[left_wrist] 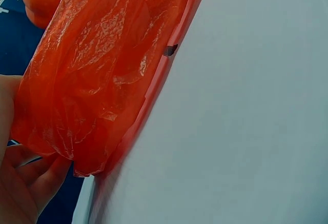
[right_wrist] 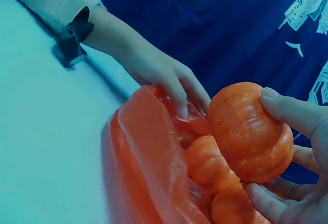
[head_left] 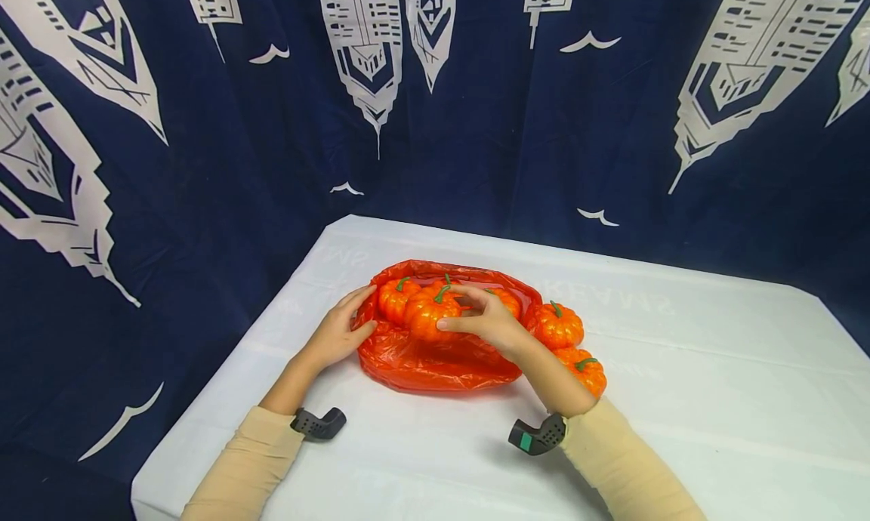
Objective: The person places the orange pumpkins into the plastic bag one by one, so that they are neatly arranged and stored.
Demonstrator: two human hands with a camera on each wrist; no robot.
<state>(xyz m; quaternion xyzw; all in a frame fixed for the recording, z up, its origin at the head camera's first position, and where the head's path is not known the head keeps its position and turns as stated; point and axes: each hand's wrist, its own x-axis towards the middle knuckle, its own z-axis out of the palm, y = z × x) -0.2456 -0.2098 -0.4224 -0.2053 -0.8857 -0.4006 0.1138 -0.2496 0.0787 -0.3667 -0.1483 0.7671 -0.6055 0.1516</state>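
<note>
A red plastic bag [head_left: 435,371] lies with its mouth spread wide on the white table. My left hand [head_left: 337,335] grips its left rim, with the thumb over the edge. Above the bag's mouth, my right hand [head_left: 491,323] holds a small orange pumpkin [head_left: 427,317] with a green stem, thumb on one side and fingers on the other. In the right wrist view that pumpkin [right_wrist: 246,137] is raised over others in the bag. Inside the bag sit several more pumpkins, one at the left [head_left: 392,300], partly hidden by the held one and my right hand.
Two more pumpkins stand outside on the right: one against the bag [head_left: 559,327] and one nearer [head_left: 593,376], partly behind my right forearm. The white tabletop [head_left: 707,355] extends to the right. A dark blue curtain [head_left: 476,151] with white building prints hangs behind.
</note>
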